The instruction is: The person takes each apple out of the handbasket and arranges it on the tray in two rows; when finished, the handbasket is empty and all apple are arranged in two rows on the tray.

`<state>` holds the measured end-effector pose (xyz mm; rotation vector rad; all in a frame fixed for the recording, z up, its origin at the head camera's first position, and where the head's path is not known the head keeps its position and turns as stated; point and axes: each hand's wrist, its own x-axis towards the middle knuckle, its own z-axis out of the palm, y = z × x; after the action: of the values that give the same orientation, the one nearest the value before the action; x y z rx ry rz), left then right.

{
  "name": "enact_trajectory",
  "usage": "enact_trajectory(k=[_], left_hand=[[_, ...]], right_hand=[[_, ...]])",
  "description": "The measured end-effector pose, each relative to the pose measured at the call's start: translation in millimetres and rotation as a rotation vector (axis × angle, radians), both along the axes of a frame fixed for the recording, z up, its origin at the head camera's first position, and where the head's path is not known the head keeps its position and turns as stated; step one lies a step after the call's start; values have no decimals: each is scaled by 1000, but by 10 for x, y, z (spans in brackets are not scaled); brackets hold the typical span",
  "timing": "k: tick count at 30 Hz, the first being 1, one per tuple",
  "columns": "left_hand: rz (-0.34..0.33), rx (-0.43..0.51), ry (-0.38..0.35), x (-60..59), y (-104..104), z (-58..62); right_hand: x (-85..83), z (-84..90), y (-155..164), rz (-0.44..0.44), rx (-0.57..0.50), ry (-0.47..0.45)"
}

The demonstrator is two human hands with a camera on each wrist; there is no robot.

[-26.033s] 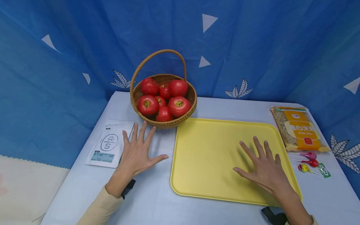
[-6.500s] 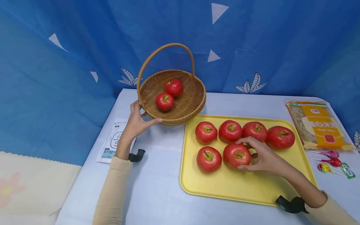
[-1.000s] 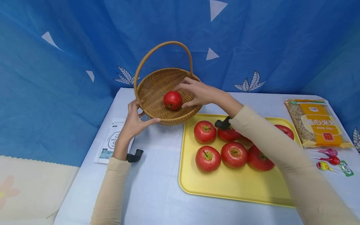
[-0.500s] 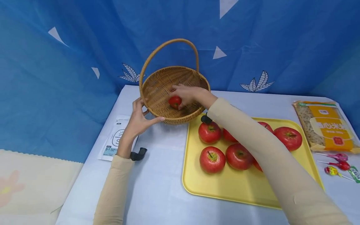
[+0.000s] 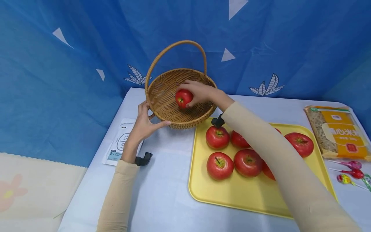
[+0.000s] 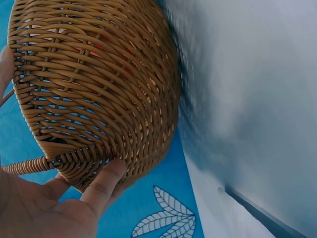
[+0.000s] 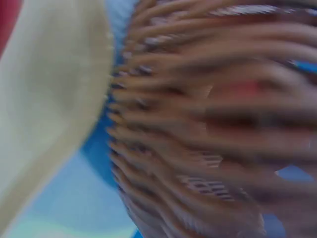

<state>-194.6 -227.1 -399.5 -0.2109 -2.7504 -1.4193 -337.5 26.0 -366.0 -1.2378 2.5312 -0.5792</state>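
Note:
In the head view a round wicker basket [image 5: 165,104] with a tall handle is tilted toward me at the back of the table. My left hand [image 5: 143,125] holds its left front side, thumb along the rim. The left wrist view shows fingers [image 6: 105,184] pressed against the outer weave [image 6: 99,94]. Inside the basket my right hand [image 5: 201,91] grips a red apple [image 5: 183,99] between fingers and thumb. No other apple shows in there. Several red apples [image 5: 220,166] sit in two rows on a yellow tray [image 5: 232,195]; my right forearm hides some. Blurred wicker [image 7: 163,119] fills much of the right wrist view.
Left of the basket lies a white pouch [image 5: 117,145], partly behind my left hand. An orange-labelled food bag [image 5: 337,132] and several lollipops [image 5: 352,174] lie right of the tray. A blue curtain [image 5: 261,42] hangs close behind the basket.
Apples have passed from the basket to the tray since 26 seconds ago. In the last second my right hand has closed round the basket's last visible apple and lifted it slightly. My left hand stays put.

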Motion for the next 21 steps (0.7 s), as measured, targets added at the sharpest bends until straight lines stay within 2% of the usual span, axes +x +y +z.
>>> enact_trajectory(k=[5, 8, 11, 16, 21], left_hand=[[-5, -4, 3, -16, 55, 1], [-4, -11, 0, -24, 74, 3], [1, -19, -1, -24, 76, 6], [8, -25, -11, 2, 55, 6], [4, -9, -23, 23, 25, 1]], right_hand=[[219, 305, 477, -67, -239, 59], [473, 446, 898, -113, -368, 88], [807, 499, 1362, -195, -421, 115], [1523, 401, 2119, -432, -380, 109], [2230, 102, 2764, -672, -348, 24]])
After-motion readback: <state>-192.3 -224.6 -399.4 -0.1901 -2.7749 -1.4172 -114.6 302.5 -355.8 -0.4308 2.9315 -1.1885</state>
